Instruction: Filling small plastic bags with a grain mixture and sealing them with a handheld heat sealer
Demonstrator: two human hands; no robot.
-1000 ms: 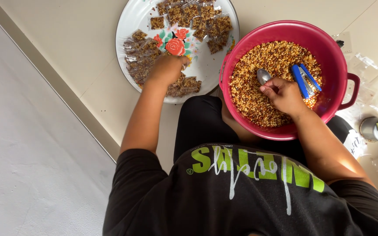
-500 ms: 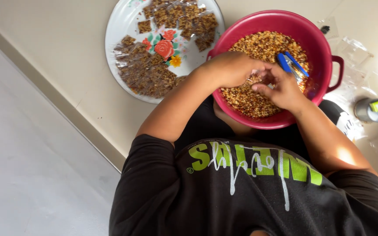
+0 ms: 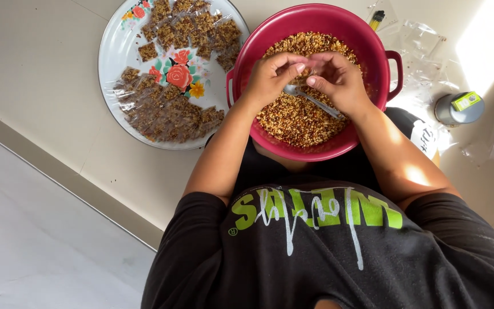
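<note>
Both hands met over the red basin (image 3: pixel 373 34) of crumbled mix: left hand (image 3: pixel 270 80) pinching, right hand (image 3: pixel 341 83) gripping a metal spoon (image 3: pixel 310 98).

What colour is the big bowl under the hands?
The bowl is deep pinkish red, clearest in the head view.

One view is given, taken from the head and aimed steeply down over the black shirt (image 3: pixel 327 252). The red bowl (image 3: pixel 315 150) is seen from close above, near the frame's top, with floor on every side of it.
</note>
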